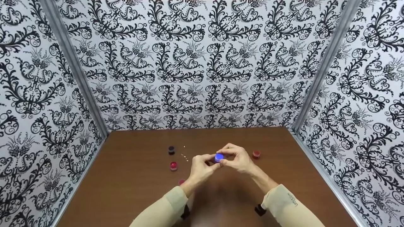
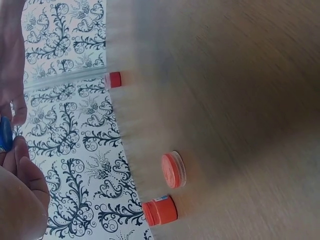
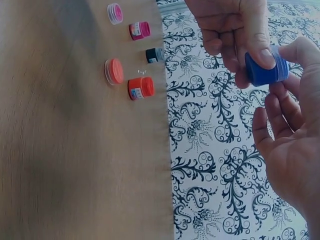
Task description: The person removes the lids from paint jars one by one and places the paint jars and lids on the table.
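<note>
Both hands hold a small blue paint jar (image 1: 218, 158) between them, above the table. My left hand (image 1: 202, 168) grips the jar's body, its thumb lying along the side in the right wrist view. The fingertips of my right hand (image 1: 238, 159) pinch the jar at its lid end (image 3: 282, 64). Whether the lid is loose cannot be told. At the left edge of the left wrist view, only part of the blue jar (image 2: 6, 134) shows beside the fingers.
On the brown table (image 1: 135, 189) stand a black jar (image 1: 171, 150), a pink jar (image 3: 139, 30), an orange jar (image 3: 141, 87) and a red jar (image 1: 256, 154). A pink lid (image 3: 115, 13) and an orange lid (image 3: 114, 71) lie separately. White flecks (image 1: 185, 157) are scattered nearby. Patterned walls (image 1: 202, 78) enclose the table.
</note>
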Demonstrator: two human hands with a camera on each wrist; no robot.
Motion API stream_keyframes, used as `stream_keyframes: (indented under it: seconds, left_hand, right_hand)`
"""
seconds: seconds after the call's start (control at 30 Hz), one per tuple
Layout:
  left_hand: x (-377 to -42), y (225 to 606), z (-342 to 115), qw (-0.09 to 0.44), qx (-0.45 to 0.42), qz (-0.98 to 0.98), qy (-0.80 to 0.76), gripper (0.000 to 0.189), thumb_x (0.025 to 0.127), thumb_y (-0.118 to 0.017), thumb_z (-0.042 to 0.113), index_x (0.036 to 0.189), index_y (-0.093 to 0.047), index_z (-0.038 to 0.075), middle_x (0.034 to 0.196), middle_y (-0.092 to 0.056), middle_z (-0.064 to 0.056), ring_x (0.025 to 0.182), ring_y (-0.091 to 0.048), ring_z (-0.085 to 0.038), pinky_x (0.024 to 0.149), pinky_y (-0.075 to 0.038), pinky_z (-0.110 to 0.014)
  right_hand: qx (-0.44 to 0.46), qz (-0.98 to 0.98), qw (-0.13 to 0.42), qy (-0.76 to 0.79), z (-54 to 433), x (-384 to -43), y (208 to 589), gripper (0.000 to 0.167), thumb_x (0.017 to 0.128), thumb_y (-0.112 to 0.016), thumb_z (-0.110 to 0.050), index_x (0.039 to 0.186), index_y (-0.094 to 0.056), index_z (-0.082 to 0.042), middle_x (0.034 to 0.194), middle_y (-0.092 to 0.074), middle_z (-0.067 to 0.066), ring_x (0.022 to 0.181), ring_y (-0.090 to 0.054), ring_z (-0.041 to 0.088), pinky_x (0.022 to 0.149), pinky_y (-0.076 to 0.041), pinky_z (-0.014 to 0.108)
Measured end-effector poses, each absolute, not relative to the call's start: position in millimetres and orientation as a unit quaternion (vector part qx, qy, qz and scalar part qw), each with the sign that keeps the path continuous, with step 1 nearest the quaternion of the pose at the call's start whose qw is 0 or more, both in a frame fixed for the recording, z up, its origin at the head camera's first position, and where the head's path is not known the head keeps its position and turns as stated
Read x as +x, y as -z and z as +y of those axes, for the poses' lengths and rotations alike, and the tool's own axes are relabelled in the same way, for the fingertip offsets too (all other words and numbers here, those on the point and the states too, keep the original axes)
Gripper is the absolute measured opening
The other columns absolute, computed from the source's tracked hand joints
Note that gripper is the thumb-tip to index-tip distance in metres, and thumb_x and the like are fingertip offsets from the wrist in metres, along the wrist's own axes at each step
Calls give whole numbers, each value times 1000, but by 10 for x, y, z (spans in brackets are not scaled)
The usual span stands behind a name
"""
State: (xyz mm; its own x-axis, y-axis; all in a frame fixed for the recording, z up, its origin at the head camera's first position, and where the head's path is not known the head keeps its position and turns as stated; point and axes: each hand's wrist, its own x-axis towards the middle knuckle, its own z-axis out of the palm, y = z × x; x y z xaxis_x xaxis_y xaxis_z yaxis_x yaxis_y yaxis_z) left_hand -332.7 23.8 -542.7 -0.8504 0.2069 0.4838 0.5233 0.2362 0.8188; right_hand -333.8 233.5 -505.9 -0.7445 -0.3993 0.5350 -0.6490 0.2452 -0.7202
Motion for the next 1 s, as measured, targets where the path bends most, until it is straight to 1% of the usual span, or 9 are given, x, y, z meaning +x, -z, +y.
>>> stream_keyframes:
  seconds: [0.07, 0.13, 0.3, 0.37, 0.53, 0.67, 0.8, 0.93, 1.0]
  left_hand:
    - [-3315, 5426, 235, 135, -230, -776, 572, 27, 90, -96, 23, 115, -90, 14, 90, -87, -6, 68, -66, -1, 65, -57, -18]
    - [-3306, 5422, 236, 135, -223, -777, 573, 27, 91, -95, 24, 115, -90, 13, 91, -87, -6, 67, -66, -1, 65, -57, -18]
    - [-3304, 5400, 237, 144, -212, -777, 576, 31, 93, -95, 32, 114, -90, 10, 90, -87, -7, 66, -66, -2, 63, -57, -18]
    - [-3306, 5393, 240, 150, -210, -775, 577, 31, 92, -96, 31, 113, -90, 9, 89, -87, -8, 66, -68, -2, 63, -56, -17]
    - [-3310, 5392, 255, 163, -203, -769, 585, 25, 90, -96, 22, 110, -90, 8, 85, -86, -9, 65, -68, -3, 63, -54, -14]
    - [-3308, 5399, 255, 160, -198, -769, 586, 24, 89, -96, 18, 110, -91, 10, 86, -86, -9, 66, -68, -4, 63, -54, -13]
    - [-3306, 5407, 250, 162, -202, -772, 580, 24, 88, -97, 19, 109, -91, 10, 86, -86, -8, 67, -70, -6, 63, -54, -13]
    - [-3305, 5406, 248, 167, -214, -775, 570, 24, 88, -96, 19, 110, -90, 9, 85, -86, -7, 68, -70, -6, 64, -55, -15]
    - [-3301, 5401, 250, 165, -219, -776, 568, 24, 89, -96, 18, 110, -90, 9, 86, -87, -7, 68, -69, -4, 64, -55, -15]
  right_hand:
    - [338, -781, 124, -510, 2336, -3343, 5071, 34, 89, -86, 2, 123, -84, 1, 108, -77, 24, 103, -73, 12, 91, -68, 35]
    - [332, -782, 133, -511, 2333, -3343, 5091, 37, 88, -87, 1, 125, -83, 1, 107, -78, 23, 102, -73, 11, 89, -68, 34]
    - [274, -804, 182, -496, 2299, -3322, 5115, 46, 84, -97, -8, 127, -83, -2, 100, -80, 17, 91, -77, 22, 83, -65, 30]
    - [241, -814, 193, -493, 2277, -3305, 5100, 46, 81, -101, -12, 123, -83, -3, 98, -81, 14, 87, -78, 24, 81, -65, 29]
    - [190, -818, 177, -514, 2232, -3263, 5054, 37, 78, -105, -15, 106, -83, -6, 94, -83, 11, 81, -77, 12, 77, -63, 23]
    - [188, -814, 159, -525, 2213, -3243, 5046, 30, 79, -104, -16, 100, -82, -11, 94, -83, 11, 81, -74, 7, 77, -61, 21]
    - [209, -810, 157, -525, 2216, -3246, 5064, 28, 81, -102, -11, 103, -84, -8, 95, -83, 13, 81, -75, 5, 77, -63, 20]
    - [245, -811, 172, -503, 2235, -3264, 5077, 28, 83, -99, -8, 107, -85, -7, 95, -82, 13, 83, -77, 9, 79, -66, 23]
    - [263, -812, 176, -490, 2255, -3272, 5073, 28, 83, -97, -7, 109, -86, -8, 95, -81, 12, 86, -78, 14, 80, -67, 27]
